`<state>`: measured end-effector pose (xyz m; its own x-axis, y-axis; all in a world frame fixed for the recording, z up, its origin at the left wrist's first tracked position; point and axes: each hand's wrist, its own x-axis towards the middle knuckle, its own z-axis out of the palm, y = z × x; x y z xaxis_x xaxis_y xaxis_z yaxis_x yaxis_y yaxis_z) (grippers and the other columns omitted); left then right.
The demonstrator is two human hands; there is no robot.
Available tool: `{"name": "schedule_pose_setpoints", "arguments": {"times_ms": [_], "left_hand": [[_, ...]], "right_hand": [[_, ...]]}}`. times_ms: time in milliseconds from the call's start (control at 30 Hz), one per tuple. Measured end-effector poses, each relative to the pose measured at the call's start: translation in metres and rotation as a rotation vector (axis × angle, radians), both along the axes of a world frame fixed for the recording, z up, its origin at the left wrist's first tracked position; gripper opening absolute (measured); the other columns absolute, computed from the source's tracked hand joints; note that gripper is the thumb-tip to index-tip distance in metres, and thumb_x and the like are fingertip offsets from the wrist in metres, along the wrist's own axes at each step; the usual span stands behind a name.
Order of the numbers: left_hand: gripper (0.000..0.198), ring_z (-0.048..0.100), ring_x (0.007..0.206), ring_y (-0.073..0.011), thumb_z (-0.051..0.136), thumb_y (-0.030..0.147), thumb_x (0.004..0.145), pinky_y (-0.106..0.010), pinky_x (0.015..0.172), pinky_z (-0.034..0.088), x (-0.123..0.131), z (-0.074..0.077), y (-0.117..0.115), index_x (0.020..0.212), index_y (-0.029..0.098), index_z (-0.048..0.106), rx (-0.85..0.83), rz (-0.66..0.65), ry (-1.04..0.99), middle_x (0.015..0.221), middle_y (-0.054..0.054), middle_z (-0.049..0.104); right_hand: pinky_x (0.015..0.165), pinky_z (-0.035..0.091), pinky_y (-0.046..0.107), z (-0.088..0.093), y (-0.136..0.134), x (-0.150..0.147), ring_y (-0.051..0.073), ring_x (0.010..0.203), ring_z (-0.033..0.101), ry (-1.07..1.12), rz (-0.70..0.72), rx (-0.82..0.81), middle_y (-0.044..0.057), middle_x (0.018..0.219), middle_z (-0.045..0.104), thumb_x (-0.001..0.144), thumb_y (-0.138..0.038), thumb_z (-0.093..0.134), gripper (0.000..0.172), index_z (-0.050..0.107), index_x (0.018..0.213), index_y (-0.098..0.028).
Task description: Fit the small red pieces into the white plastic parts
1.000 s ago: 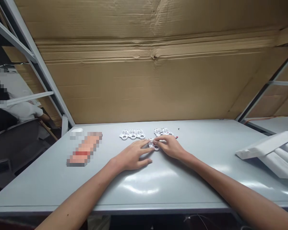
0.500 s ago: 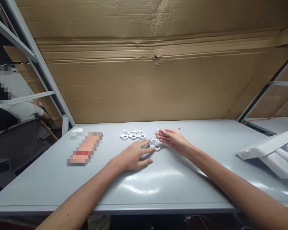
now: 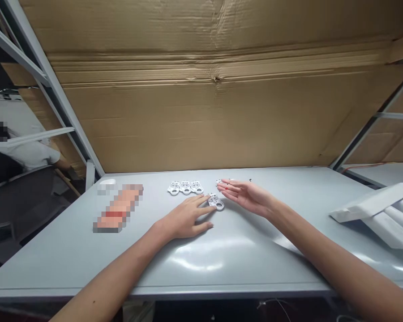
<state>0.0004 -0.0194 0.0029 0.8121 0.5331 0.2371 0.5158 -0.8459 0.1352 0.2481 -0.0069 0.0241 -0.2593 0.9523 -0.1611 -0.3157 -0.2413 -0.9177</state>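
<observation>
My left hand rests on the table with its fingers spread. Its fingertips touch the edge of a small white plastic part that has a round ring at one end. Just right of that part is my right hand, fingers stretched out and palm turned partly up. A tiny red piece lies against its fingers, too small to name. Behind those fingertips another white part is mostly hidden. Three matching white parts stand side by side in a row beyond my left hand.
A blurred-out orange rectangular item lies at the left of the grey table. White foam-like pieces lie at the right. Brown cardboard closes off the back. A person's sleeve shows beyond the left frame.
My right hand has shifted slightly right, and its palm has turned upward with the fingers straightening. My left hand and the white parts have kept their places.
</observation>
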Motion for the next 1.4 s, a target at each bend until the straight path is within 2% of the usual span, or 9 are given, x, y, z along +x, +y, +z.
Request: {"name": "schedule_pose_setpoints", "arguments": {"times_ms": [133, 300, 467, 567, 667, 933, 1033, 1133, 1400], "left_hand": [[0.046, 0.034, 0.142, -0.0347, 0.052, 0.043, 0.096, -0.051, 0.113, 0.034, -0.001, 0.002, 0.0, 0.139, 0.025, 0.053, -0.026, -0.006, -0.003, 0.155, -0.012, 0.036], [0.052, 0.032, 0.143, -0.0352, 0.052, 0.051, 0.096, -0.052, 0.113, 0.032, 0.0, 0.006, -0.002, 0.14, 0.023, 0.052, -0.059, 0.014, 0.028, 0.155, -0.014, 0.035], [0.052, 0.03, 0.144, -0.0336, 0.053, 0.049, 0.095, -0.051, 0.116, 0.03, 0.002, 0.008, -0.004, 0.14, 0.023, 0.052, -0.058, 0.002, -0.006, 0.156, -0.012, 0.034], [0.052, 0.029, 0.145, -0.0316, 0.051, 0.048, 0.097, -0.05, 0.117, 0.026, 0.004, 0.009, -0.005, 0.143, 0.025, 0.048, -0.072, -0.025, 0.004, 0.156, -0.009, 0.034], [0.053, 0.028, 0.146, -0.0301, 0.049, 0.049, 0.098, -0.05, 0.118, 0.026, 0.004, 0.009, -0.005, 0.147, 0.028, 0.043, -0.096, -0.038, 0.023, 0.156, -0.006, 0.036], [0.057, 0.028, 0.145, -0.0298, 0.046, 0.051, 0.099, -0.048, 0.118, 0.027, 0.001, 0.007, -0.001, 0.148, 0.023, 0.041, -0.119, 0.026, 0.045, 0.157, -0.01, 0.033], [0.055, 0.03, 0.145, -0.0291, 0.045, 0.049, 0.099, -0.045, 0.116, 0.03, -0.001, 0.005, 0.002, 0.148, 0.023, 0.042, -0.092, 0.024, 0.033, 0.158, -0.011, 0.031], [0.051, 0.033, 0.143, -0.0292, 0.045, 0.046, 0.099, -0.045, 0.115, 0.031, -0.004, 0.003, 0.008, 0.144, 0.021, 0.046, -0.025, 0.07, -0.011, 0.156, -0.012, 0.034], [0.057, 0.025, 0.146, -0.0308, 0.035, 0.055, 0.1, -0.055, 0.118, 0.018, -0.018, -0.004, 0.029, 0.146, 0.021, 0.042, 0.005, 0.281, 0.051, 0.157, -0.013, 0.033]], "right_hand": [[0.111, 0.045, 0.041, -0.001, 0.0, 0.003, 0.025, 0.121, 0.061, -0.149, 0.009, 0.125, 0.012, 0.123, 0.068, 0.085, -0.023, 0.069, 0.028, 0.065, 0.112, -0.019], [0.103, 0.051, 0.045, -0.008, 0.01, 0.01, 0.024, 0.106, 0.069, -0.353, -0.094, 0.301, 0.012, 0.111, 0.073, 0.087, -0.032, 0.067, 0.034, 0.061, 0.118, -0.018], [0.092, 0.054, 0.048, -0.014, 0.019, 0.024, 0.025, 0.099, 0.07, -0.836, -0.172, 0.63, 0.01, 0.113, 0.071, 0.091, -0.022, 0.051, 0.038, 0.057, 0.128, -0.023], [0.091, 0.053, 0.047, -0.011, 0.017, 0.032, 0.027, 0.103, 0.068, -1.052, -0.063, 0.771, 0.007, 0.108, 0.074, 0.089, -0.019, 0.049, 0.044, 0.056, 0.132, -0.027], [0.09, 0.053, 0.045, -0.006, 0.014, 0.037, 0.027, 0.103, 0.068, -1.129, 0.054, 0.799, 0.006, 0.112, 0.073, 0.087, -0.017, 0.047, 0.043, 0.061, 0.126, -0.028], [0.104, 0.045, 0.047, -0.001, 0.011, 0.051, 0.03, 0.126, 0.054, -1.232, 0.067, 0.862, 0.005, 0.136, 0.059, 0.076, -0.009, 0.051, 0.057, 0.06, 0.129, -0.028], [0.105, 0.044, 0.046, -0.001, 0.004, 0.039, 0.029, 0.129, 0.051, -1.225, 0.093, 0.89, 0.006, 0.14, 0.056, 0.076, -0.009, 0.05, 0.06, 0.057, 0.133, -0.027], [0.108, 0.042, 0.047, -0.004, -0.006, 0.018, 0.028, 0.129, 0.051, -1.198, 0.182, 0.967, 0.009, 0.14, 0.056, 0.083, -0.015, 0.052, 0.053, 0.056, 0.135, -0.024], [0.11, 0.039, 0.05, -0.014, -0.016, -0.017, 0.029, 0.132, 0.05, -1.285, 0.341, 1.1, 0.011, 0.144, 0.054, 0.096, -0.035, 0.05, 0.044, 0.055, 0.138, -0.022]]}}
